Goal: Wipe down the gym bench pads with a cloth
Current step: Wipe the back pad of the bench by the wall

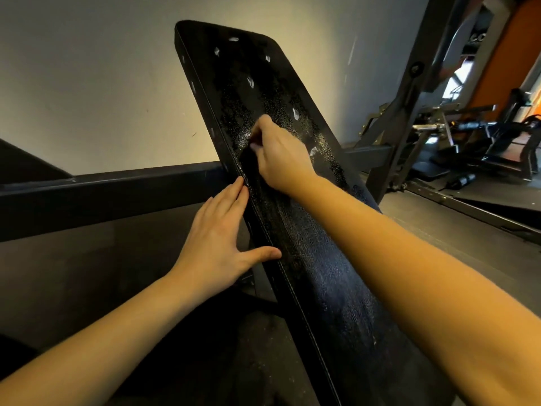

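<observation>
The pad point(322, 273) is a long, narrow black slab, tilted up and away from the person. It runs from the lower right toward the upper middle of the view. Its cover is pebbled vinyl with a dull sheen, and a stitched seam follows the left edge.

Both bare forearms reach in from below. The left hand point(216, 230) lies flat against the pad's left side with its fingers straight and together along the seam. Its thumb is spread out onto the top face.

A little farther up, the right hand point(281, 156) sits on the pad's face with its fingers curled under. They are bunched on a small dark cloth point(252, 159) that is pressed to the vinyl near the left edge. The cloth is hard to tell from the black surface, and only a sliver shows beneath the knuckles.

Above the hands the grain looks patchy and glossy in places. Pale torn spots are scattered toward the rounded top corners.

A square dark beam point(117, 191) crosses behind the pad on the left, in front of a plain cream wall point(87, 83). A grey metal rack point(409, 92) slants upward on the right. Beyond it there is dark rubber floor point(439, 230), more machines and an orange panel point(503, 60)
</observation>
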Tool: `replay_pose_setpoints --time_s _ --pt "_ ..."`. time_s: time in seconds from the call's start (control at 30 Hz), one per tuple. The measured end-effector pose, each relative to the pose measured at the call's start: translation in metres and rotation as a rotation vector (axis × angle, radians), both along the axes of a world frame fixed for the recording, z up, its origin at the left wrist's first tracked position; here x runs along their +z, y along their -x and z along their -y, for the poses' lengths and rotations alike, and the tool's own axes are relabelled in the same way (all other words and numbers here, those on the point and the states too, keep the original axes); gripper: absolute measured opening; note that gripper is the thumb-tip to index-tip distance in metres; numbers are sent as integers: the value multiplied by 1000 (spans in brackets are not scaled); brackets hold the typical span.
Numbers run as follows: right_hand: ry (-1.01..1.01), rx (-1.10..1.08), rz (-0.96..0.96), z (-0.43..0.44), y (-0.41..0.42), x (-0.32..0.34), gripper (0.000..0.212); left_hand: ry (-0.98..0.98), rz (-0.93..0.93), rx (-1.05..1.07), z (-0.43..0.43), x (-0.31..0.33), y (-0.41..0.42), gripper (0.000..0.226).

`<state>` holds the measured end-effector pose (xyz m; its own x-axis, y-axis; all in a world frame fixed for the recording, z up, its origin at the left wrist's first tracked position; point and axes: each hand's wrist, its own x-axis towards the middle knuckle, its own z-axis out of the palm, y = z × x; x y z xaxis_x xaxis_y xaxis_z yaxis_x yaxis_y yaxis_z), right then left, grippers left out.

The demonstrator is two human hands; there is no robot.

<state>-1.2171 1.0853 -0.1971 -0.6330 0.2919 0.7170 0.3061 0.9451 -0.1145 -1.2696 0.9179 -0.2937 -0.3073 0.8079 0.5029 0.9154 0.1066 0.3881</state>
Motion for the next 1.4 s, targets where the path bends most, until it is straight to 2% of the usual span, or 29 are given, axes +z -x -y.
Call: replay_pose_setpoints --time_s 0.1,0.2,0.3,0.4,0.5,0.57,0.67,0.77,0.83,0.9,0.97,1.03,1.1,1.17,1.2,1.3,1.37,1.4 --pt "4 76 42 25 -44 -36 12 3 -3 -1 1 0 3 129" --pt "56 263 197 56 -118 -77 18 4 -2 -41 -1 -4 5 134" --pt "-7 342 287 52 -137 -78 13 32 -17 -48 -3 -6 4 141" --pt "-30 227 175 30 -88 -52 11 30 -16 -36 -2 -3 3 141" --pt "83 -5 23 1 -35 -17 12 48 -38 -11 2 1 -1 142" --pt "99 -83 3 3 -27 -14 12 52 -47 -7 3 3 -2 142" --pt "54 124 70 40 -65 -45 9 49 -47 -9 3 2 0 140" --pt "-48 360 337 63 -110 -70 14 45 -23 -36 1 0 0 138" --pt "-52 268 299 42 -101 -57 10 53 -17 -25 1 1 0 141" --pt "23 9 120 11 -74 -34 4 70 -40 -8 2 4 -2 143" --pt "121 -162 11 -7 -53 -18 7 77 -52 7 3 7 -4 145" --pt "136 -109 12 18 -46 -23 5 88 -54 5 4 9 -4 145" --pt "43 131 124 56 -62 -49 11 83 -40 2 5 8 -4 142" --pt "-28 188 219 55 -85 -67 15 86 -42 9 5 8 -3 142" --pt "17 100 165 37 -93 -67 15 96 -54 19 5 9 -3 144" --pt "301 -366 -84 -33 -121 -63 10 102 -63 32 5 10 -6 149" --pt "361 -487 -147 -33 -130 -72 11 101 -36 14 6 13 -8 149" --pt "343 -456 -143 -13 -127 -76 9 100 -23 10 7 13 -9 149"
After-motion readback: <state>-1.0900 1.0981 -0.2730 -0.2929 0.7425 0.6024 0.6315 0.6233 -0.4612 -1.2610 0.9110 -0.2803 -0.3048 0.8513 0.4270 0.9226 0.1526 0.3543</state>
